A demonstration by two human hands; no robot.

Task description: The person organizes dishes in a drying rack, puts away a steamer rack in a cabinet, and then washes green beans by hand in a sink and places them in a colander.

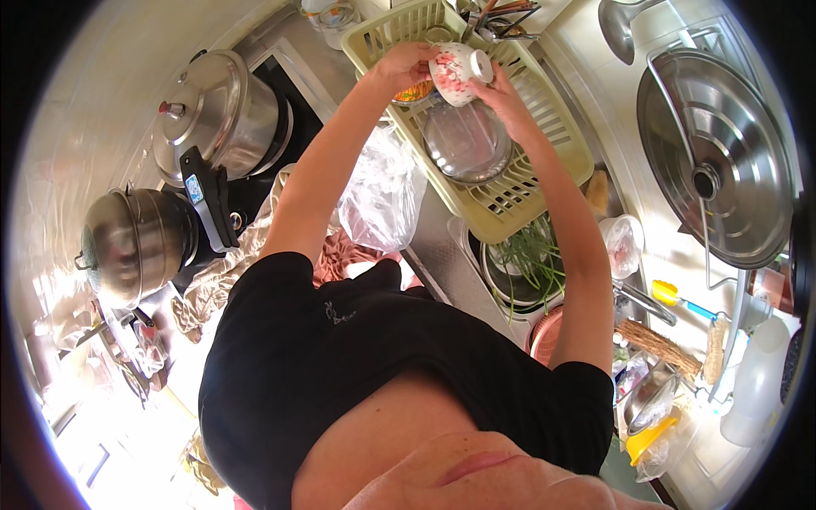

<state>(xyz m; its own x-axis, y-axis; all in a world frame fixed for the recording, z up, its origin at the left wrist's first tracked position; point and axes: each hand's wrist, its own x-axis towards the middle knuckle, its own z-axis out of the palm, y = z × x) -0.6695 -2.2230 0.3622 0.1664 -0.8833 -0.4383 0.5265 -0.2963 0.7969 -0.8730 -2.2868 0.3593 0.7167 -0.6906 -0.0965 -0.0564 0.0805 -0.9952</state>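
Observation:
A white bowl with a red pattern is tipped on its side over the pale yellow dish rack, its foot ring turned to the right. My left hand grips its left edge. On the other side, the fingers of my right hand hold the bowl close to its foot. Beneath it in the rack lies a round glass-like dish, with an orange-patterned dish partly hidden by the bowl and my left hand.
Spoons and chopsticks stand at the rack's far end. Green leafy stalks lie over the sink near the rack. A clear plastic bag hangs by my left arm. Left are a pressure cooker and a steel pot; a large lid hangs right.

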